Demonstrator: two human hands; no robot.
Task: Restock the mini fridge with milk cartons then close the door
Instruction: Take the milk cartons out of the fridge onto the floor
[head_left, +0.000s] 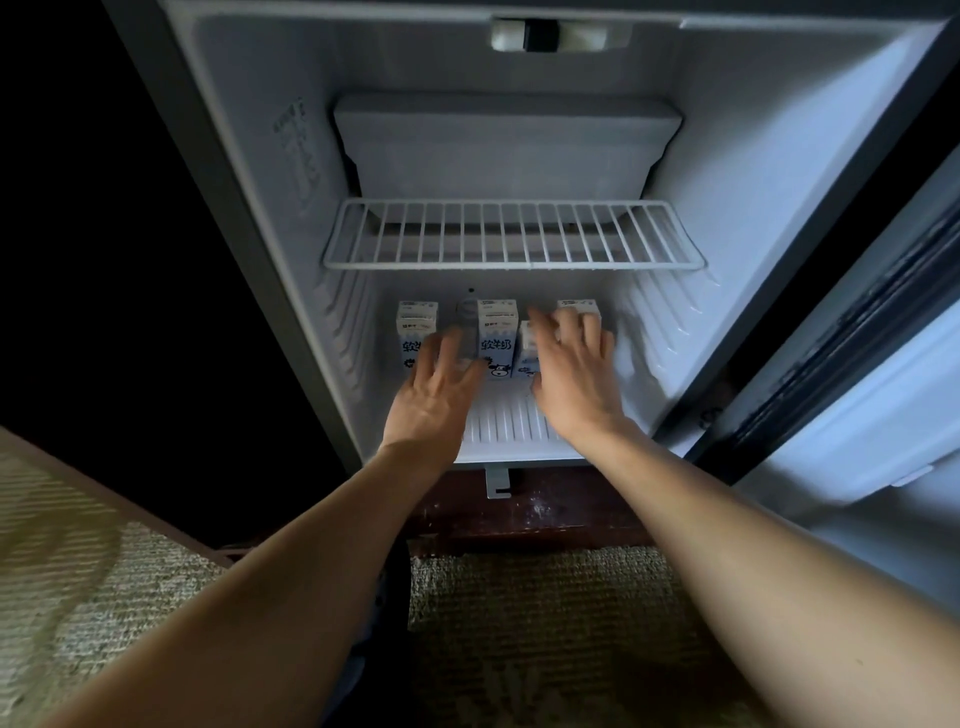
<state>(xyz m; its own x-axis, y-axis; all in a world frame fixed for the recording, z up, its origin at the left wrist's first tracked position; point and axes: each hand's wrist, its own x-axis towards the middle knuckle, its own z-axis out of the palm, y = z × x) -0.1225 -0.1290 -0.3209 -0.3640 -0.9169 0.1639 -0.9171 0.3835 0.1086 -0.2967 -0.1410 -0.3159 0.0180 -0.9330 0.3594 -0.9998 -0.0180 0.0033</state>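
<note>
The mini fridge (249, 171) stands open, its door (852, 395) swung out to the right. Several white-and-blue milk cartons stand upright at the back of the bottom floor: one at the left (415, 332), one in the middle (497, 338), one at the right (577, 307), and a shorter one (529, 349) partly behind my right hand. A clear bottle (466, 327) stands between the left and middle cartons. My left hand (434, 400) hovers with fingers spread in front of the bottle. My right hand (574, 374) is spread over the right cartons; whether it touches them I cannot tell.
A white wire shelf (514, 262) spans the fridge above the cartons, with a freezer box (506, 145) above it. The ribbed fridge floor (506, 423) shows in front of the cartons. Patterned carpet (545, 623) lies below, and a dark wooden base (545, 514) sits under the fridge.
</note>
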